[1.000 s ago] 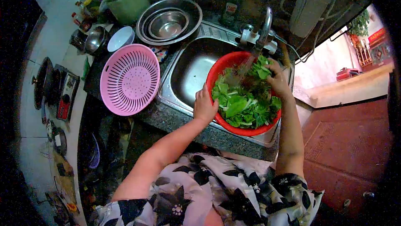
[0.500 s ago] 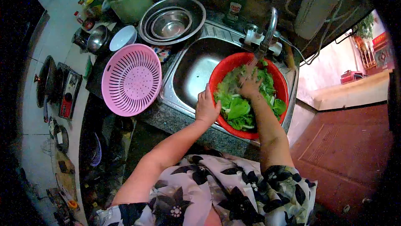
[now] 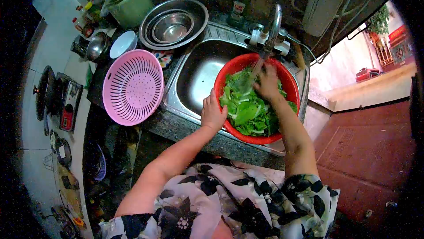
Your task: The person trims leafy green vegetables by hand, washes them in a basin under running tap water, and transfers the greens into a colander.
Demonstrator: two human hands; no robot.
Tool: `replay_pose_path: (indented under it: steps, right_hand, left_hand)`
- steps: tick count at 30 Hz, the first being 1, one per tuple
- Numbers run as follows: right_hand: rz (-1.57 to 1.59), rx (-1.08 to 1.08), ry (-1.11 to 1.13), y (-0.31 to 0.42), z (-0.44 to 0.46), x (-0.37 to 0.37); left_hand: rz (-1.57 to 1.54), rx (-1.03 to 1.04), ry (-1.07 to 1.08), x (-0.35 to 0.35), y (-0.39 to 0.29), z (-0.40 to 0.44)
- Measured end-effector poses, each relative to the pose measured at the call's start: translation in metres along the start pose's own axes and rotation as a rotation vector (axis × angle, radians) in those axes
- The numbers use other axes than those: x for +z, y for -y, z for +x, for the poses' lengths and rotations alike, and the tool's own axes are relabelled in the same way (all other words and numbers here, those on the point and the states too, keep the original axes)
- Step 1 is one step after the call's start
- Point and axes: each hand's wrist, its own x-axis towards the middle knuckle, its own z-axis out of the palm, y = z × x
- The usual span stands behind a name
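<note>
A red basin (image 3: pixel 234 133) full of leafy green vegetables (image 3: pixel 246 113) sits over the right side of the sink. My left hand (image 3: pixel 213 113) grips the basin's left rim, fingers closed against it. Over the greens, near the basin's right side, is my right hand (image 3: pixel 267 83); its fingers are blurred, and I cannot make out whether they hold any leaves. Water runs from the faucet (image 3: pixel 274 26) onto the vegetables just beside that hand.
The metal sink (image 3: pixel 201 73) shows left of the basin. Left of it stands a pink colander (image 3: pixel 132 87), with nested steel bowls (image 3: pixel 173 27) and a white bowl (image 3: pixel 123 44) behind. A dish soap bottle (image 3: pixel 238 9) stands at the back.
My right hand has lifted from among the leaves and shifted toward the basin's right side. The greens have moved about. My left hand stays at the rim.
</note>
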Motion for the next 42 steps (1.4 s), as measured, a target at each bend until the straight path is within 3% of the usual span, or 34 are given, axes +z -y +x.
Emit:
replay_pose_path:
  steps: [1,3,6,7,10,12,15,16,18,22,25,27,28,29,34,37,39,40,42]
  right_hand:
    - [0.305,-0.042,0.416,0.003,0.003,0.006]
    - [0.169,-0.089,0.323,0.012,-0.013,0.004]
    - [0.355,0.47,0.032,0.008,-0.003,0.021]
    - [0.251,0.392,0.171,0.019,-0.005,0.023]
    - [0.36,0.178,0.655,0.075,0.009,-0.067]
    - [0.206,0.006,0.723,0.054,0.005,-0.03]
    - [0.105,0.255,0.505,0.038,0.003,-0.002]
    - [0.215,0.321,0.559,0.043,0.006,0.004]
    - [0.229,0.217,0.627,0.043,0.007,0.009]
    - [0.451,0.321,0.545,0.025,0.013,0.034]
    - [0.415,0.185,0.356,0.027,0.008,0.017]
    - [0.44,-0.023,0.102,0.005,-0.006,0.008]
    - [0.498,0.079,0.053,0.003,-0.01,-0.021]
    - [0.526,0.047,-0.081,-0.002,-0.012,-0.038]
    - [0.595,-0.024,-0.068,-0.017,-0.02,-0.136]
    - [0.545,-0.126,0.075,-0.013,-0.022,-0.154]
    - [0.388,-0.319,0.202,-0.014,-0.026,-0.128]
    - [0.563,-0.169,0.284,0.0,-0.028,-0.134]
    - [0.642,-0.105,0.317,0.026,-0.014,-0.158]
  left_hand:
    - [-0.029,-0.025,0.03,-0.004,-0.003,0.001]
    - [-0.032,-0.024,0.017,-0.004,-0.002,0.002]
    - [-0.004,0.04,-0.064,0.002,0.0,-0.001]
    - [-0.016,0.028,-0.044,0.002,-0.001,-0.002]
    - [-0.021,-0.012,0.01,-0.004,-0.003,0.0]
    - [0.009,-0.011,0.011,-0.004,-0.001,-0.002]
    - [0.021,0.007,0.004,-0.003,0.0,-0.002]
    - [0.013,0.002,0.003,-0.003,0.0,-0.001]
    - [0.013,0.007,-0.007,-0.001,0.002,-0.002]
    - [0.022,0.009,0.009,-0.002,0.0,0.0]
    - [0.04,0.011,0.004,-0.002,0.003,0.001]
    - [0.037,0.007,-0.014,0.001,0.004,-0.002]
    - [0.045,0.024,-0.026,0.003,0.005,-0.002]
    - [0.04,0.009,-0.011,0.003,0.006,-0.003]
    - [0.022,-0.012,0.009,0.001,0.004,-0.001]
    - [-0.007,-0.05,0.062,-0.002,0.003,0.0]
    - [-0.031,-0.069,0.095,-0.011,-0.003,-0.002]
    - [-0.007,-0.072,0.087,-0.008,-0.002,-0.002]
    - [-0.016,-0.047,0.082,0.007,0.012,-0.001]
